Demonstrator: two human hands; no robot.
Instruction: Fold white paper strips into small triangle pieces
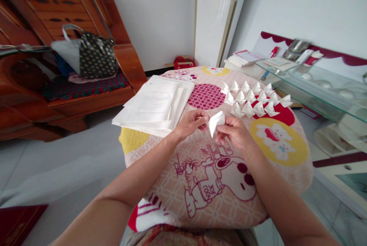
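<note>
Between my two hands, above the cloth-covered table (pixel 183 154), is a small folded piece of white paper (pixel 216 120). My left hand (pixel 192 122) pinches its left edge between thumb and fingers. On the other side my right hand (pixel 233 132) grips it, the thumb lying across its lower right part. To the right stand several folded white paper boats (pixel 249 109) in rows. A stack of white paper sheets (pixel 151 102), the top one printed, lies left of my hands.
A glass shelf (pixel 315 89) with cups and papers stands at the right, close to the table. At the left is a wooden bench (pixel 94 104) carrying a dark patterned bag (pixel 96 55). A tall white appliance (pixel 213 20) stands behind the table.
</note>
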